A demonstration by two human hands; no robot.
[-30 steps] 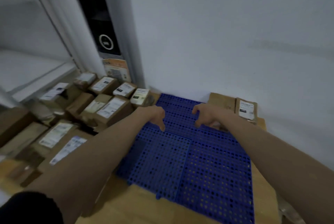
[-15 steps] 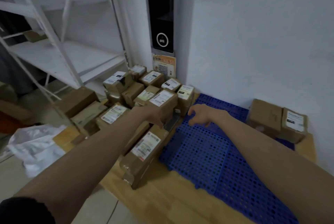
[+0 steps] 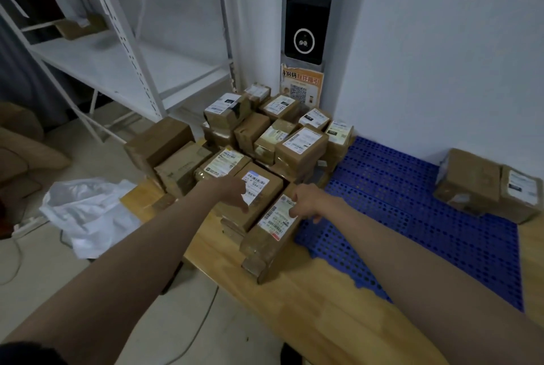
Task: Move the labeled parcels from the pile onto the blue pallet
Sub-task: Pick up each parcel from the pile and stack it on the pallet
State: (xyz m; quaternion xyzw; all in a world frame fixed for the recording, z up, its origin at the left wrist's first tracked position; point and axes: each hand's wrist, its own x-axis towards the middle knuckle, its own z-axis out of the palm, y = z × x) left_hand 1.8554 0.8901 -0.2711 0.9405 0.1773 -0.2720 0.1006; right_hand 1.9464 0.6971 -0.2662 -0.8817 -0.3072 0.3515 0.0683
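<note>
While both hands [image 3: 232,191] hover loose, the nearest parcel [image 3: 272,235] lies just below.

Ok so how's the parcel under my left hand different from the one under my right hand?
The left-hand parcel sits higher, stacked on other boxes; the right-hand parcel lies low on the wooden board. The left-hand parcel's label has a blue strip on top; the right-hand parcel's has a red mark at its near end. Both are brown taped cardboard.

Dim, bluish indoor light; soft focus, wide-angle bending at edges, weak shadows.
</note>
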